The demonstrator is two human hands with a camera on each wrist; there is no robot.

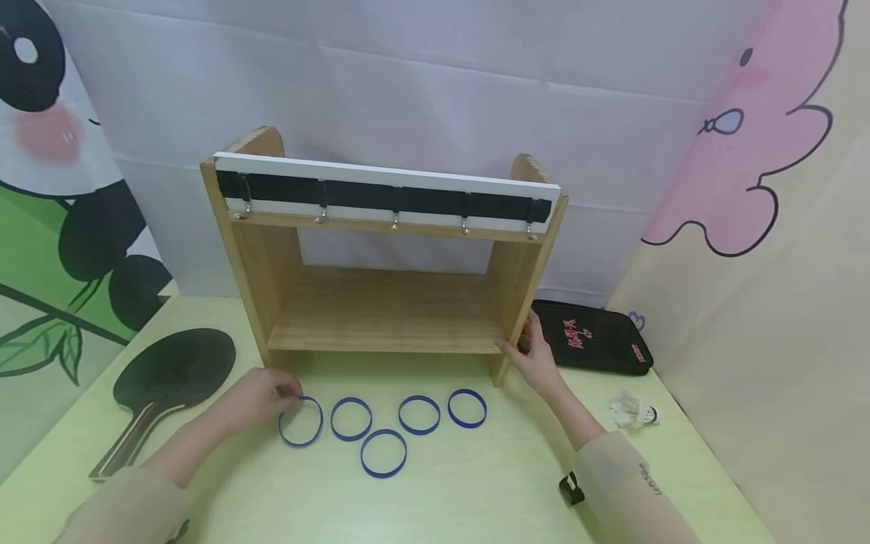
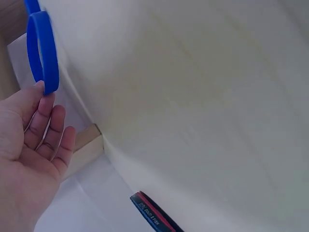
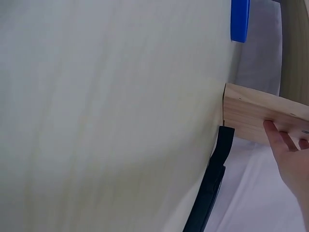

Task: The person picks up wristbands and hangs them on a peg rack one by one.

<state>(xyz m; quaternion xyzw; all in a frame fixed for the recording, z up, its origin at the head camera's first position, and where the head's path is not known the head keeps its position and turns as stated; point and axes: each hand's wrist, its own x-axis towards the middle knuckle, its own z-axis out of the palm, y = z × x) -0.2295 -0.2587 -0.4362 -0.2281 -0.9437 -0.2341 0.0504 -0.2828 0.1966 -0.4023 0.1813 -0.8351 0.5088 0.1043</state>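
My left hand [image 1: 266, 397] pinches the edge of a blue ring band [image 1: 300, 445] between thumb and fingertips. In the left wrist view the band [image 2: 50, 53] stands on edge above those fingertips. Several more blue bands, among them one at the front [image 1: 384, 475], lie on the table below a wooden shelf [image 1: 390, 310]. My right hand [image 1: 537, 363] grips the shelf's right side panel, thumb at the front edge and fingers on the outer face. Several metal hooks [image 1: 396, 221] hang along the white and black strip across the shelf's upper front.
On the left lie black table tennis paddles [image 1: 175, 370]. Behind my right hand is a black zip case [image 1: 598, 338]. A shuttlecock [image 1: 633, 410] and a small black object [image 1: 571, 489] rest near my right forearm. A white sheet [image 1: 421, 91] hangs behind the shelf.
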